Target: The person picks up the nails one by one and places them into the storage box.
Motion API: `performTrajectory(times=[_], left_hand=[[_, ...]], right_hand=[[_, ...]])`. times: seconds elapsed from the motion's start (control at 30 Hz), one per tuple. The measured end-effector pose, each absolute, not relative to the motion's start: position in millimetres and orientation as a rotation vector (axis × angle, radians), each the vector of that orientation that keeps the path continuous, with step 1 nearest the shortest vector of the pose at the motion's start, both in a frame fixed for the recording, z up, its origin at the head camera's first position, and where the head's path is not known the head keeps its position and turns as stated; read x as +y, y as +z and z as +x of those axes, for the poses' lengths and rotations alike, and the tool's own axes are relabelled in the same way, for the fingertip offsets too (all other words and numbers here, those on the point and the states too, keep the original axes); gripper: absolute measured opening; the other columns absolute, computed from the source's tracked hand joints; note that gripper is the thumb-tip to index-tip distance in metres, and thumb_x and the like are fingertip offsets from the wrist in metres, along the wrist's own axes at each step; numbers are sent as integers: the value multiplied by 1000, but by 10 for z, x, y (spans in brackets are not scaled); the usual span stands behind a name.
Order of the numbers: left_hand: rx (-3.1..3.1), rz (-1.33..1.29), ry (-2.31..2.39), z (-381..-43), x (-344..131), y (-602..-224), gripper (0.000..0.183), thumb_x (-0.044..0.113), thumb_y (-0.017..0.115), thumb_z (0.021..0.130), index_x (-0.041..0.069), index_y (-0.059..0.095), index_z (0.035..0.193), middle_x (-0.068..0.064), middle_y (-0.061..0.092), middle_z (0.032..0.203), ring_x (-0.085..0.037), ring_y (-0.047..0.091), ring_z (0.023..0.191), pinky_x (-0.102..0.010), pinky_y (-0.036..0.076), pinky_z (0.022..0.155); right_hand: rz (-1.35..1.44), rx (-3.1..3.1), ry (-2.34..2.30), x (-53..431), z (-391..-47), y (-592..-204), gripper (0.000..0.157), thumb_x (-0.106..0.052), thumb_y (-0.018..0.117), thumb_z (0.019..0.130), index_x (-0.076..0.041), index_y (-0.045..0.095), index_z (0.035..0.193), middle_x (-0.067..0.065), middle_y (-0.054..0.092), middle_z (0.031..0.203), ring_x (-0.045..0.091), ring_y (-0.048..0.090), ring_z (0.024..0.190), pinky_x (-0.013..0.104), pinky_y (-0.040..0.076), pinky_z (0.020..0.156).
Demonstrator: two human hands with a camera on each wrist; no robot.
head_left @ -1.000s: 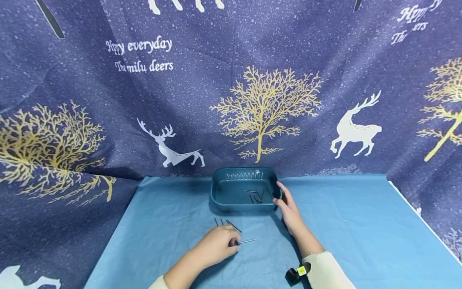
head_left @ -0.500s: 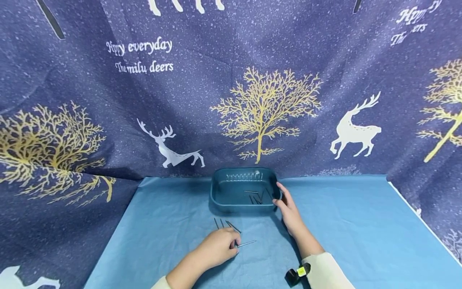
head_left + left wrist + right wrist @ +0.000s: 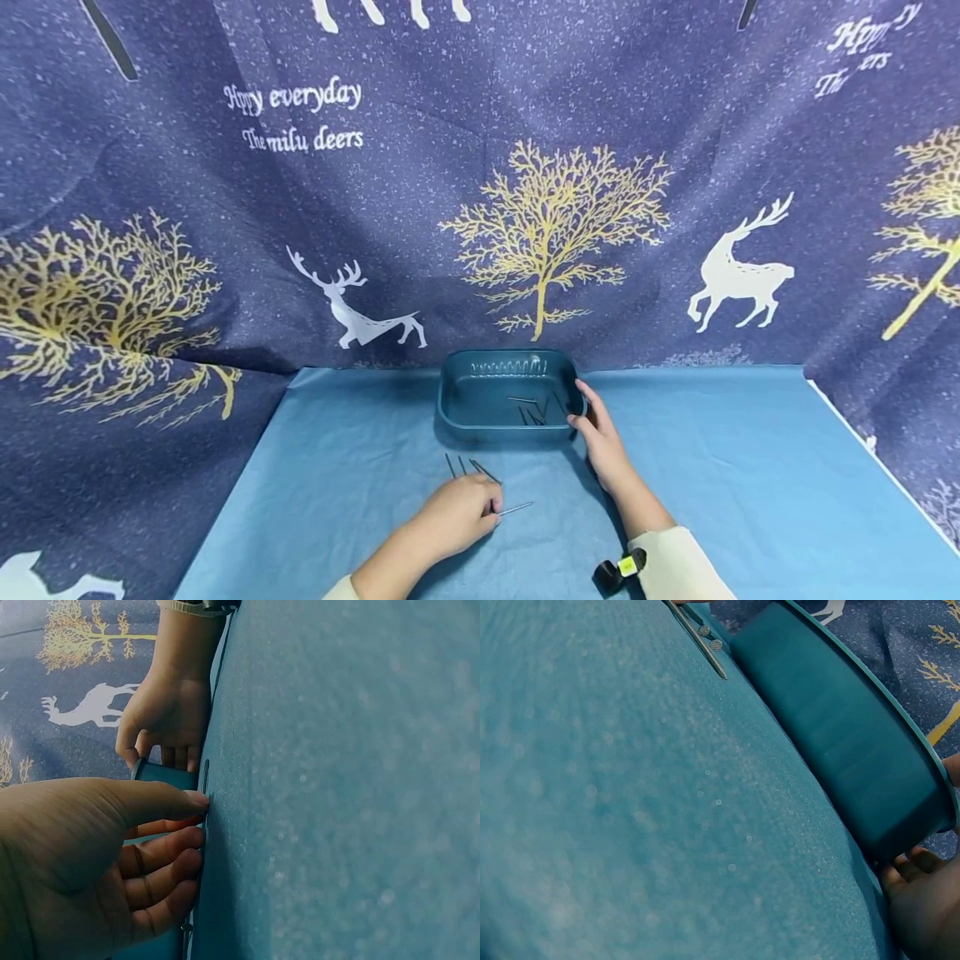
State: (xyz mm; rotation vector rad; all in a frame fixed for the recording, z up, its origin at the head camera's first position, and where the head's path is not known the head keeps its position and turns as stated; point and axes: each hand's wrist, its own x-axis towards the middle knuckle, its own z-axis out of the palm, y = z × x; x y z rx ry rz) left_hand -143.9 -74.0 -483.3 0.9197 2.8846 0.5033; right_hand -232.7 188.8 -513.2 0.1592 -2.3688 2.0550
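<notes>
Near the middle of the blue cloth, my left hand (image 3: 459, 515) pinches one end of a nail (image 3: 517, 507) between thumb and index finger. Its pointed end sticks out to the right, low over the cloth. In the left wrist view the thumb (image 3: 169, 801) reaches down to the cloth, with the other fingers bent beneath. My right hand (image 3: 606, 446) grips the right end of a teal rectangular dish (image 3: 495, 433), thumb at the rim and fingers around the outside. Several nails (image 3: 522, 399) lie inside the dish. More nails (image 3: 486, 471) lie just beyond my left hand.
Behind the dish hangs a dark blue curtain (image 3: 600, 100) printed with deer and golden trees. It meets the back edge of the cloth-covered table (image 3: 735, 467). A small black device (image 3: 618, 571) with a yellow label sits at my right wrist.
My left hand has shifted slightly right and nearer to me, and the pinched nail has moved a little with it. The right hand and dish stay put.
</notes>
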Motion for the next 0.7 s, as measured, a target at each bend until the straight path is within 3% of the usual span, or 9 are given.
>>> performTrajectory(times=[0.7], left_hand=[[2907, 897, 535, -1446, -729, -4858, 22, 15, 71, 82, 22, 53, 71, 13, 46, 73, -2, 41, 64, -19, 39, 60]], right_hand=[[156, -2375, 2055, 1886, -2344, -5158, 63, -11, 48, 103, -22, 26, 161, 10, 1, 172, 34, -1, 159, 59, 12, 127]])
